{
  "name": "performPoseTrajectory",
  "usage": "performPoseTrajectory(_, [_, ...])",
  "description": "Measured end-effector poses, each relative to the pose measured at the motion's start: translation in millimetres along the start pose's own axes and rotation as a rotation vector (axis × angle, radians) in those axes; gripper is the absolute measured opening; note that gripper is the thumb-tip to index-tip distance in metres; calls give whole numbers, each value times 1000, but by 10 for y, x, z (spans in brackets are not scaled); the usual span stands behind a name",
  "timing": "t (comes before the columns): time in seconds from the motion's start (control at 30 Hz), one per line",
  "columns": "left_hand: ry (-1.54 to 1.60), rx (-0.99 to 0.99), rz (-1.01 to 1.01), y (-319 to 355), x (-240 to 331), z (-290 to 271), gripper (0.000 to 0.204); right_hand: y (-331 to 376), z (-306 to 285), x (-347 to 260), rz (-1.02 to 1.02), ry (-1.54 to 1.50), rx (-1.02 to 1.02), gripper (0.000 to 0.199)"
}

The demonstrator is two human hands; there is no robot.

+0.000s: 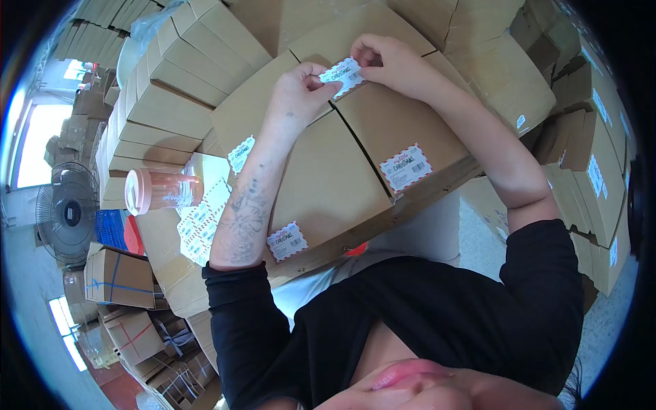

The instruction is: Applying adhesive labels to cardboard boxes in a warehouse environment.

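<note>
A small white label (344, 76) with a red-and-blue edge is pinched by its two sides between my hands. My left hand (304, 90) grips its left end, fingers closed. On its upper right corner, my right hand (388, 63) has thumb and fingertips pressed together. Beneath both hands lie several brown cardboard boxes (324, 188), set side by side. The near right box bears a matching label (406, 168) at its corner, and the near left box has another label (287, 241). A third label (241, 154) shows beside my left forearm, on the far left box.
Sheets of labels (198, 229) and a pink lidded tumbler (164, 190) lie left of the boxes. Rows of brown cartons (184, 82) rise at the upper left. More labelled cartons (588, 157) are stacked on the right. A black fan (68, 213) stands at far left.
</note>
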State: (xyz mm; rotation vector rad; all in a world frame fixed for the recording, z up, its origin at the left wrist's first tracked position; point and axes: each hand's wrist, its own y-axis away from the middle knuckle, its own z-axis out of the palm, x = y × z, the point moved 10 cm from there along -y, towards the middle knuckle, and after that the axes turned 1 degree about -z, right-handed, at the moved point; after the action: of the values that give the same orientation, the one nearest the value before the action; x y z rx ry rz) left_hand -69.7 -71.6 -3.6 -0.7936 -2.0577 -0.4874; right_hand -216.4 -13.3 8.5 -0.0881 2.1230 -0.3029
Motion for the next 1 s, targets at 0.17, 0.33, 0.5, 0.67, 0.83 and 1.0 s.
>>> performPoseTrajectory(0.17, [31, -11, -35, 5, 58, 2, 25, 9, -31, -66, -49, 48, 14, 23])
performPoseTrajectory(0.33, [80, -26, 2, 1, 20, -15, 21, 8, -14, -130, -91, 42, 18, 21])
performPoseTrajectory(0.5, [80, 10, 55, 11, 102, -58, 18, 49, -40, -124, -88, -41, 39, 22])
performPoseTrajectory(0.67, [97, -25, 7, -43, 48, -37, 22, 47, -3, -30, 3, -93, -40, 25])
performPoseTrajectory(0.83, [50, -24, -11, -5, 16, -89, 29, 56, 0, -96, -3, -43, -23, 26])
performPoseTrajectory(1.0, [37, -51, -28, -25, 20, -78, 36, 58, -6, -62, 11, -22, -27, 27])
